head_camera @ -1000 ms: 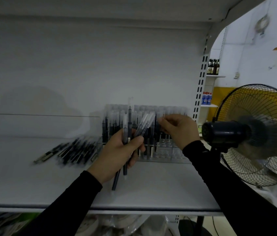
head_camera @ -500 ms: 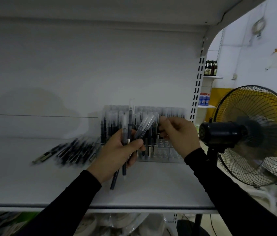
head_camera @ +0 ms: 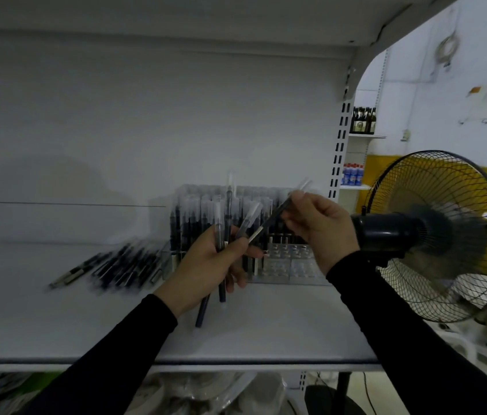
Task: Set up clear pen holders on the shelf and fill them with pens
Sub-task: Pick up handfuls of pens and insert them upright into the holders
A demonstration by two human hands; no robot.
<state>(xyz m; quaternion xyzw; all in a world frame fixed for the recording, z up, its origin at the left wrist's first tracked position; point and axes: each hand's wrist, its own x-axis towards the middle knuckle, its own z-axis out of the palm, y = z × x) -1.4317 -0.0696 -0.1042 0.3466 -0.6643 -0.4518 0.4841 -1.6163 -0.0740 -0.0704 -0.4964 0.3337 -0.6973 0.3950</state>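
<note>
Pens (head_camera: 224,253) are sitting bunched in my left hand (head_camera: 206,265), its grip curling round three or so, tips pointing down toward the shelf (head_camera: 86,330); my right hand (head_camera: 323,226) is pinching a single pen (head_camera: 278,214) near its capped end, tilting it up and right, its lower end almost meeting the left thumb. Clear pen holder (head_camera: 284,265) is standing at the back of the shelf, behind both hands; its left part is packing full of upright pens, its right front slots showing bare. A loose pile of pens (head_camera: 116,265) is lying on the shelf to the left.

Risks, as I am judging them: the left bunch is fanning out, so a loosening grip could be letting one slide to the shelf; the single pen, going in at a slant, could be catching a slot rim or knocking its neighbours; the running fan (head_camera: 440,235) is standing just beside my right wrist, so a wide elbow could be bumping it.

Against half a second ago: my right hand is now lifting clear with one pen drawn out, where it was reaching into the bunch at the holder's top; the left grip is holding much as it was.
</note>
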